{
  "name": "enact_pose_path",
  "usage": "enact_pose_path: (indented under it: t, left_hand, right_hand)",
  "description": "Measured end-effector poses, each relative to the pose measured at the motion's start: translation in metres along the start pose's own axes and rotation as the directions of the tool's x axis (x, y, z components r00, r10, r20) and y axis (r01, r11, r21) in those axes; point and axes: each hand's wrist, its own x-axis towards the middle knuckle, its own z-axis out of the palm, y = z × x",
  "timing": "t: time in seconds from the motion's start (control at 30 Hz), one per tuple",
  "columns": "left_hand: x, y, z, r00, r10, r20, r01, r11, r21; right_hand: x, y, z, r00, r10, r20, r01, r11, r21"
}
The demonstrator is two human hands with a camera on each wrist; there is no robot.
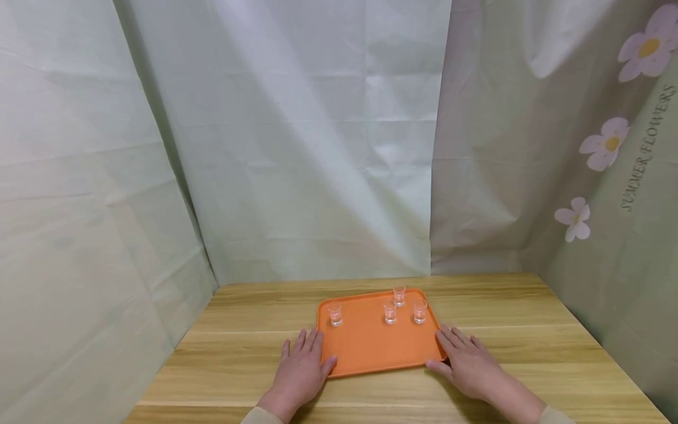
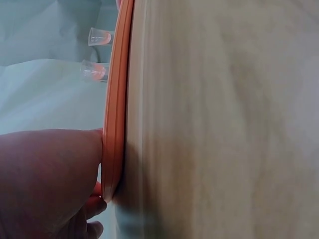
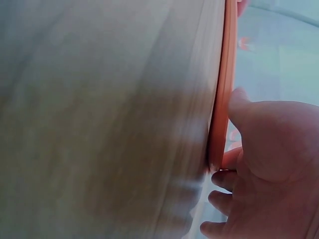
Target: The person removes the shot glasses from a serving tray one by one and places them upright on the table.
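An orange tray [image 1: 376, 350] lies on the wooden table, turned slightly. Small clear cups [image 1: 389, 313] stand upright on it: one cup [image 1: 335, 315] at the far left, three grouped at the far right. At the near left corner my left hand [image 1: 302, 371] rests with its fingers extended along the side and its thumb at the front rim. My right hand [image 1: 471, 365] touches the near right corner the same way, fingers spread and fairly straight. Both wrist views show a thumb against the tray's outer wall [image 2: 115, 99], and the other fingers partly behind the corner.
The wood-grain table [image 1: 254, 312] extends around the tray on all sides. Pale hanging sheets [image 1: 318, 176] enclose the back and both sides, with printed white flowers [image 1: 604, 144] on the right one.
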Motion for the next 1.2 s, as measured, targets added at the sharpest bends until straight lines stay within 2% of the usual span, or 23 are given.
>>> enact_pose_path:
  t: [0.33, 0.67, 1.2]
  left_hand:
    - [0.001, -0.005, 0.002, 0.999, 0.027, -0.019, -0.027, 1.000, 0.003]
    - [0.003, -0.009, -0.001, 0.999, 0.041, -0.002, -0.041, 0.999, 0.016]
    - [0.008, -0.018, -0.003, 0.998, 0.059, 0.024, -0.059, 0.998, -0.008]
  right_hand:
    - [-0.006, -0.002, 0.002, 1.000, -0.008, -0.004, 0.008, 1.000, 0.000]
    - [-0.011, -0.007, 0.001, 1.000, 0.012, 0.029, -0.012, 1.000, 0.008]
    - [-0.018, -0.013, 0.001, 0.999, 0.016, 0.030, -0.018, 0.999, 0.043]
